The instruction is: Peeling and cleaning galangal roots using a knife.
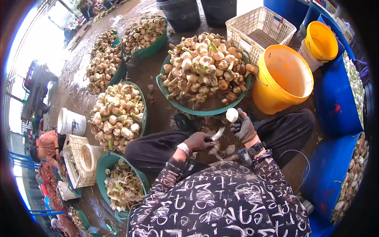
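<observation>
My left hand (199,142), in a dark glove, is closed on the handle of a short knife; its pale blade (218,134) points up and right. In my right hand (245,128), gloved too, a peeled white garlic bulb (232,115) is held up at the fingertips. Blade and bulb are apart. Just beyond my hands stands a wide green tub (204,112) heaped with unpeeled garlic bulbs (204,68). Loose peelings (217,151) lie on the floor between my legs.
A yellow bucket (263,89) and a plastic crate (245,44) stand beyond my right hand, blue barrels (331,97) along the right. To the left are more garlic tubs (145,109), a tub of trimmings (103,166) and a white bucket (63,121). A co-worker (49,145) sits far left.
</observation>
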`<state>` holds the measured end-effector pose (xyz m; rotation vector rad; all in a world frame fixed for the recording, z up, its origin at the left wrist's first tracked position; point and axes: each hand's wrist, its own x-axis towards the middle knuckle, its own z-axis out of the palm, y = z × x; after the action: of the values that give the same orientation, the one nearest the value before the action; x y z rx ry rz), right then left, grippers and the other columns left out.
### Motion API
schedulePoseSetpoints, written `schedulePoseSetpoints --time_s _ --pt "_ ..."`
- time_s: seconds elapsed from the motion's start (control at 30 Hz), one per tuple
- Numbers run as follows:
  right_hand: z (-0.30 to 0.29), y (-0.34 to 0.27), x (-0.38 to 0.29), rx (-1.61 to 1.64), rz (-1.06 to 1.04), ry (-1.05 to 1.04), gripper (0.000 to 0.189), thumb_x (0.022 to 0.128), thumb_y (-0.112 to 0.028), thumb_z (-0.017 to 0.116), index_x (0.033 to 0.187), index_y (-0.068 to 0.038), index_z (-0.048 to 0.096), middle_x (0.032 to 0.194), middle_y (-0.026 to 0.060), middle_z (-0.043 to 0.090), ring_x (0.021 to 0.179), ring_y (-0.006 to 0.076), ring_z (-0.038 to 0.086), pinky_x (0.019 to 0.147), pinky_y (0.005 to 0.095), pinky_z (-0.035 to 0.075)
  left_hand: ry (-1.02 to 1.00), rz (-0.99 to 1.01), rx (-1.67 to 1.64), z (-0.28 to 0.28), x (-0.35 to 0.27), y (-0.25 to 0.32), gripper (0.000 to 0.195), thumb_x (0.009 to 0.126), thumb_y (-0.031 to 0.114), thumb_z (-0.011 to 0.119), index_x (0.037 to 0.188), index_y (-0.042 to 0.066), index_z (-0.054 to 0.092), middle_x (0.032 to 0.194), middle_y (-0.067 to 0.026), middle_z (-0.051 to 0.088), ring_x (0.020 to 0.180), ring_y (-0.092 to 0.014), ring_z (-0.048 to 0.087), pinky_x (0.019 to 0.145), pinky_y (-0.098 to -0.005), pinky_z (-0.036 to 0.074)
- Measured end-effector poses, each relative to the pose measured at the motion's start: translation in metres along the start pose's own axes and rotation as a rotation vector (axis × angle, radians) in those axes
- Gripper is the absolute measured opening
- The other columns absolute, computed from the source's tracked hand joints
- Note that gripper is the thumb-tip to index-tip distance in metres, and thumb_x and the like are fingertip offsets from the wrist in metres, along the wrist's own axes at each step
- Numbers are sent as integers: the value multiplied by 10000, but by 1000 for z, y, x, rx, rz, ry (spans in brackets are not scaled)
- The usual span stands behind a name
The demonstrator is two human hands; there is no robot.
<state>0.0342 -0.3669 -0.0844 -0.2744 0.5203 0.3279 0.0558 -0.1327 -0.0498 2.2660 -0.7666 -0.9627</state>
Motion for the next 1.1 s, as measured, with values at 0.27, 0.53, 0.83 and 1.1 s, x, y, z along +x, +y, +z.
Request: schedulePoseSetpoints --time_s 0.27,0.53,0.83,1.1 --pt "34 -15 -14 -183 -176 81 335 875 -410 539 1012 -105 562 669 -10 472 513 94 403 436 221 333 252 -336 223 -15 39 -32 658 704 522 645 1176 82 514 1062 -205 594 966 -350 572 844 -408 459" --pt "71 -58 -40 -230 -364 -239 583 861 -564 464 1129 -46 482 802 59 583 672 185 575 599 313 487 614 -564 401 -57 139 -33 743 697 534 650 1216 40 453 1153 -206 522 1071 -315 533 888 -399 441" --pt "13 6 14 -563 75 209 444 878 -459 520 1034 -45 557 734 54 576 568 162 559 494 284 465 909 -397 184 -51 140 -33 542 685 384 719 1021 -2 542 888 -112 636 761 -201 627 670 -293 514" --pt "-4 40 42 -585 -218 132 388 861 -410 587 926 -29 619 654 16 561 533 113 510 481 258 415 574 124 -854 9 54 -1 563 736 174 716 1221 21 474 1096 -74 560 986 -154 539 848 -274 455"
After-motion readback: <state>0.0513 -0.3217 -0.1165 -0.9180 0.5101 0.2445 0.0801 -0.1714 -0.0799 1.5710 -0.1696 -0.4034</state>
